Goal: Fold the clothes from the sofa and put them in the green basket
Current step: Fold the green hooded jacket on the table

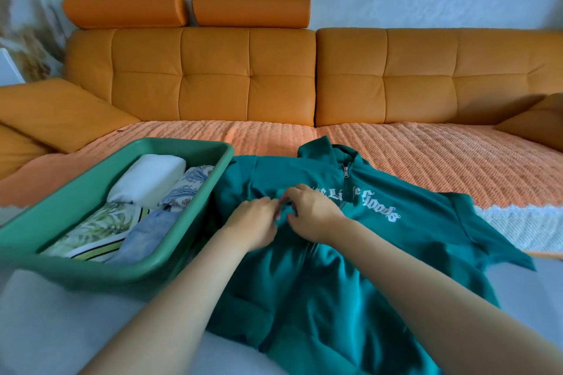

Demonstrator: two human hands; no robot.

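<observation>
In the head view the teal jacket (320, 298) lies spread front-up at the sofa's (243, 76) near edge, just right of the green basket (170, 144) of folded clothes (146, 179), with left hand (254, 221) and right hand (313, 216) pinching its front beside the zip, probably to flatten it for folding.

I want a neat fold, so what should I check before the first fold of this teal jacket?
1. The teal jacket lies front up on the sofa cover: ok.
2. Its zipper is pulled up near the collar: ok. Lower down, under the hands: cannot tell.
3. Grip: left hand and right hand both pinch the chest fabric: ok.
4. Fabric smooth: not ok, creased around the hands and bunched by the basket.
5. The green basket sits right beside the jacket: ok.
6. Room in the basket: cannot tell, since folded clothes cover its floor.
</observation>
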